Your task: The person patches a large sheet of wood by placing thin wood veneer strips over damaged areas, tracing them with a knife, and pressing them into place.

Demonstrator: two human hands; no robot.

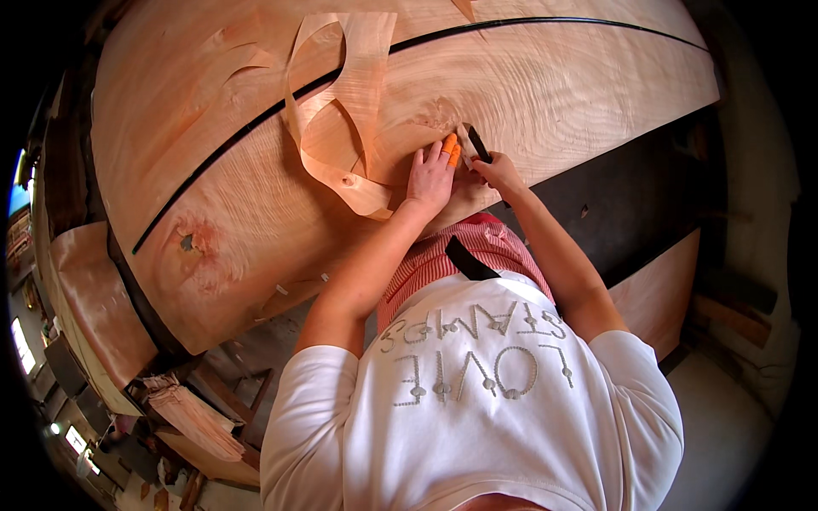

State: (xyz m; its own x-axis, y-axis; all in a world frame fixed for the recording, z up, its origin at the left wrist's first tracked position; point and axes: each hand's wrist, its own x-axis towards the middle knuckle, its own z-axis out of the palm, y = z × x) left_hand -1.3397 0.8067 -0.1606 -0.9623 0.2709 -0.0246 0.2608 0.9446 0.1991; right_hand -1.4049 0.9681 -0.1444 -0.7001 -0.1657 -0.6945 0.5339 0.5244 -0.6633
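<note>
A wood sheet (545, 94) carries a curled strip (362, 85) just left of the left fingers (450, 145), which rest on the sheet slightly parted, whether gripping I cannot tell, and the right fingers (483, 167) are closed around a dark tool (478, 143).

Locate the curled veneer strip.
In the head view, the curled veneer strip lies left of centre on the wood sheet, beside the left hand and across the long black strip.
</note>
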